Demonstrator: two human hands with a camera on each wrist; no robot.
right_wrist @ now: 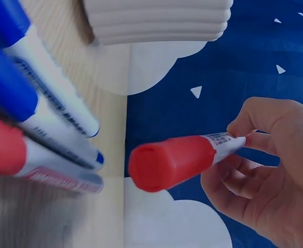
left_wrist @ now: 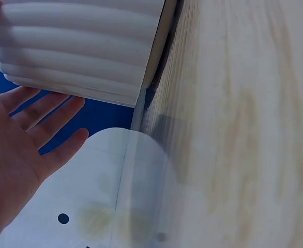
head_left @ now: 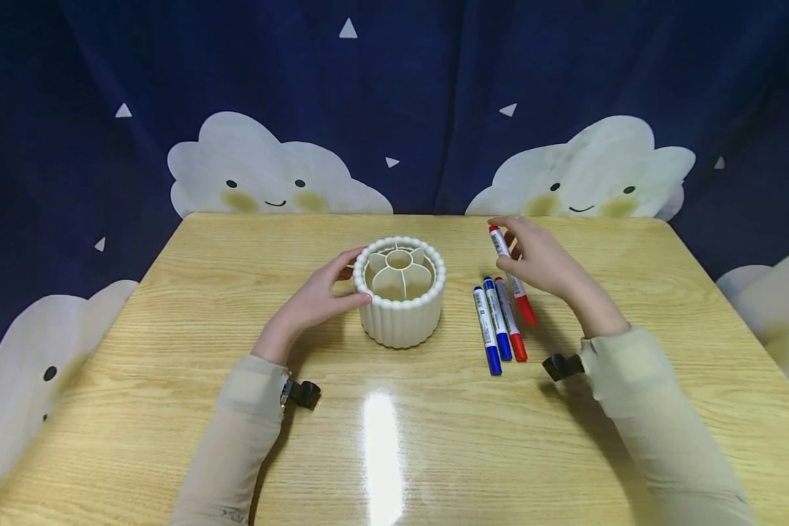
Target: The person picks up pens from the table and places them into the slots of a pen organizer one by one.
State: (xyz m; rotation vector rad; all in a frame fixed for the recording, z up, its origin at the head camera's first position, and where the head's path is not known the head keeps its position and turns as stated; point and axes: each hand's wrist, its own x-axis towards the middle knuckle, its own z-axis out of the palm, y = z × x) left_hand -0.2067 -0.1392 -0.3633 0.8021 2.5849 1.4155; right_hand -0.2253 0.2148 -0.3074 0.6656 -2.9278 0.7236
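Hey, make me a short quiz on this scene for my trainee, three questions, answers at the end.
1. Which hand grips a red-capped marker?
2. True or false: the left hand is clear of the white holder.
3. How many markers lie on the table, and in which colours?

Key:
1. The right hand.
2. False; it touches the holder.
3. Three: two blue, one red.

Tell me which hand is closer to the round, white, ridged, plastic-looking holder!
Left. The left hand touches the holder at its left side; the right hand is apart, off to its right, holding a slim white red-capped marker.
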